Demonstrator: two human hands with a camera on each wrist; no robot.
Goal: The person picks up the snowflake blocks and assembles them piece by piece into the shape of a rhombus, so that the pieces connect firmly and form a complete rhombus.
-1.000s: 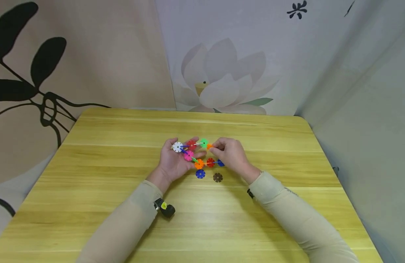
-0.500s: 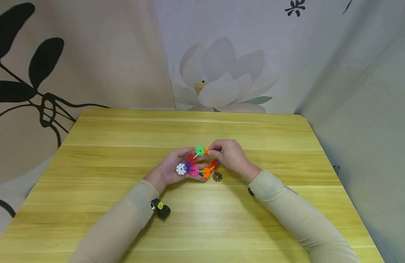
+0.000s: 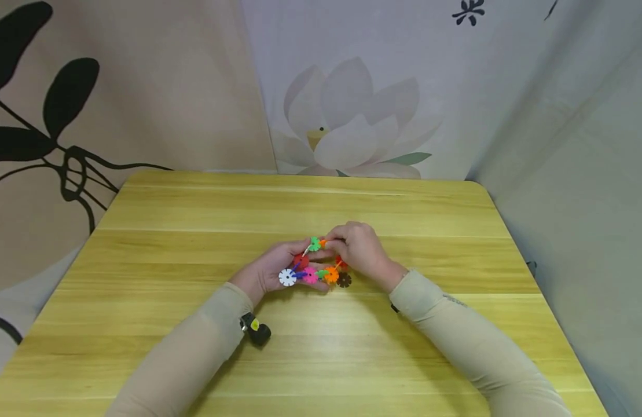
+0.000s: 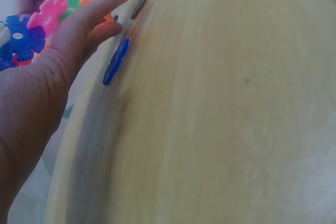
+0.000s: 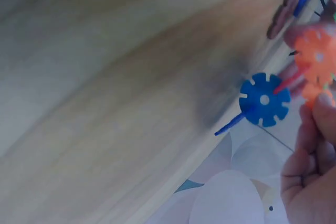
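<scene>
Propping a chain of notched discs, bent back on itself, just above the bench (image 3: 321, 359) with the left hand (image 3: 271, 269), on straight, slightly parted fingers (image 4: 100, 11). Pinching an orange disc (image 3: 322, 244) at one end of the chain between thumb and fingertips of the right hand (image 3: 362, 249). Joined right beside that, a green disc (image 3: 314, 244), then, leading toward the left palm, a white edge-on piece (image 3: 305, 252), a red disc (image 3: 300, 263), a blue link and, at the bend, a white disc (image 3: 287, 277). Running back rightward along the near side, another blue link, a pink disc (image 3: 310, 274), a second green piece (image 3: 322, 274) and a second orange disc (image 3: 331, 274). Farther on, partly hidden by the right hand in the head view, a second red disc (image 3: 341, 264). Past that, in the right wrist view, a blue disc (image 5: 264, 100) hanging clear, joined to a slim blue piece (image 5: 229, 123) turned edge-on. Below the chain, flat on the bench, a brown disc (image 3: 344, 280) and, near it in both wrist views, a loose blue disc (image 4: 116, 61). Strapped at the left cuff, a small black camera (image 3: 256, 331). Behind the bench, a backdrop printed with a pale lotus (image 3: 357, 121) and, to the left, dark leaves (image 3: 70, 92).
</scene>
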